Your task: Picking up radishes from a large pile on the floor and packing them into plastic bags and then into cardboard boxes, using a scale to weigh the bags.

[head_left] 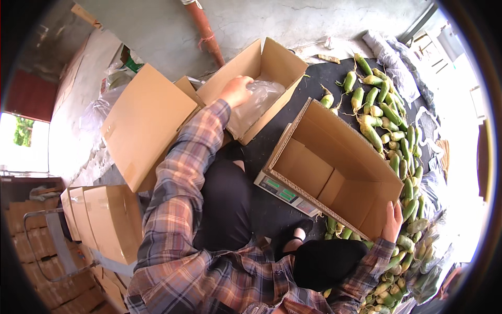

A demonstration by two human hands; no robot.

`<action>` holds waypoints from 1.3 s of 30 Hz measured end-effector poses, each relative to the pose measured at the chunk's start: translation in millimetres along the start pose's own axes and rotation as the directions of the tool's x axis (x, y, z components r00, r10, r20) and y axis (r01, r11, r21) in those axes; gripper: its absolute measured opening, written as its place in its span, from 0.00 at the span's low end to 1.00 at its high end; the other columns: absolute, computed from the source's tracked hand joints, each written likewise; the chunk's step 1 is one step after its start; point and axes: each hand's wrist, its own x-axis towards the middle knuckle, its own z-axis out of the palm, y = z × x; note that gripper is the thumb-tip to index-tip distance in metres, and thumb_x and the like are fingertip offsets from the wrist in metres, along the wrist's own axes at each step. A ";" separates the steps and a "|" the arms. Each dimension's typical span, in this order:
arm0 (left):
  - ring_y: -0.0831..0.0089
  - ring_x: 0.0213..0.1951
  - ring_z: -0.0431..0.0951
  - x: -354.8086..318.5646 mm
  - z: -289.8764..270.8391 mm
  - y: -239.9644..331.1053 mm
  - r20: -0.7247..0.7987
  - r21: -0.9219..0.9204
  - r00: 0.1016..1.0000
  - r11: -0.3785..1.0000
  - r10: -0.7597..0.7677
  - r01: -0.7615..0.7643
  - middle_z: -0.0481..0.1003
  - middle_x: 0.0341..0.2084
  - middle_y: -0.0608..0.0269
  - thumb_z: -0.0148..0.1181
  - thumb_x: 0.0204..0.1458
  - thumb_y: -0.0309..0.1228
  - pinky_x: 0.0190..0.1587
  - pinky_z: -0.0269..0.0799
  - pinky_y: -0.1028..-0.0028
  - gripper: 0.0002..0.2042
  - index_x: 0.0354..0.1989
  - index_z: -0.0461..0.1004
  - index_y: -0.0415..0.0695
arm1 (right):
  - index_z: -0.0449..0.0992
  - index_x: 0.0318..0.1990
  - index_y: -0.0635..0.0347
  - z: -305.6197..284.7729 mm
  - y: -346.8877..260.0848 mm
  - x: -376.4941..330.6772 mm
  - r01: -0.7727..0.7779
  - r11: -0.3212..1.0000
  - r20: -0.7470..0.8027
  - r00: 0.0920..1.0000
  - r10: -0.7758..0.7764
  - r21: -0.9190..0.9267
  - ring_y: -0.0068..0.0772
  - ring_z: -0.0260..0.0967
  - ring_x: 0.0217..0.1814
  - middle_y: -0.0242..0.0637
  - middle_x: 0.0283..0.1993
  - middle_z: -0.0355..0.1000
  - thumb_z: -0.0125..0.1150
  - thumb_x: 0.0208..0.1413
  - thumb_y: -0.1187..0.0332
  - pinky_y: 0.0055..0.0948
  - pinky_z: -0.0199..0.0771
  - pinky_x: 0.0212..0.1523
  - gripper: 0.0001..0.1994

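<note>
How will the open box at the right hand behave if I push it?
The open box looks empty, so it is probably light for its size. Its straight corrugated walls suggest fair stiffness. It reaches past the visible part of the scale, so pressing down near the right hand might tip it.

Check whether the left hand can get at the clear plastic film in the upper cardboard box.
Probably yes: the left hand is over the open cardboard box, right by the clear plastic film, and no flap covers it.

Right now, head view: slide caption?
Left hand at clear plastic in one open carton, right hand at one end of a second carton on a scale, green radishes alongside.
</note>
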 end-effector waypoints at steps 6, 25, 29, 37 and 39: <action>0.55 0.56 0.66 53.7 77.5 -6.0 0.012 0.164 0.993 0.979 0.118 -0.118 0.67 0.53 0.55 0.44 0.54 0.25 0.55 0.65 0.61 0.20 0.56 0.66 0.52 | 0.71 0.48 0.65 -9.8 4.4 0.7 -0.013 0.991 -0.059 0.998 0.005 -0.134 0.14 0.63 0.43 0.27 0.43 0.71 0.53 0.61 0.67 0.17 0.64 0.44 0.13; 0.48 0.32 0.77 17.3 -10.3 -45.6 -0.179 -0.340 0.961 0.930 -0.210 0.140 0.75 0.27 0.41 0.49 0.53 0.42 0.36 0.70 0.55 0.19 0.29 0.76 0.37 | 0.64 0.58 0.67 -18.2 29.5 34.5 0.141 0.974 0.010 0.990 -0.142 -0.177 0.25 0.64 0.52 0.38 0.56 0.66 0.51 0.62 0.65 0.23 0.62 0.54 0.20; 0.66 0.19 0.74 -18.0 -35.3 -3.3 -0.172 -0.699 0.908 0.697 -0.381 0.160 0.73 0.15 0.49 0.52 0.44 0.29 0.23 0.68 0.64 0.09 0.21 0.75 0.34 | 0.70 0.54 0.64 55.0 -60.4 -16.9 0.215 0.897 -0.277 0.900 -0.335 -0.385 0.39 0.74 0.39 0.47 0.47 0.73 0.53 0.58 0.65 0.30 0.77 0.30 0.19; 0.81 0.16 0.66 -71.0 -83.0 78.9 -0.244 -0.874 0.893 0.484 -0.378 -0.035 0.69 0.16 0.64 0.60 0.41 0.27 0.16 0.57 0.75 0.08 0.25 0.72 0.34 | 0.74 0.44 0.68 176.2 -134.3 -46.5 0.531 0.815 0.338 0.829 -0.445 -0.230 0.21 0.67 0.36 0.35 0.42 0.72 0.54 0.55 0.78 0.19 0.68 0.37 0.09; 0.80 0.15 0.64 -81.9 -82.4 95.1 -0.170 -0.955 0.904 0.291 -0.393 -0.053 0.68 0.16 0.68 0.58 0.44 0.30 0.15 0.55 0.77 0.08 0.26 0.71 0.37 | 0.75 0.44 0.65 222.0 -148.0 -45.1 0.553 0.809 0.483 0.773 -0.410 -0.198 0.20 0.65 0.31 0.33 0.39 0.72 0.57 0.52 0.77 0.19 0.67 0.33 0.10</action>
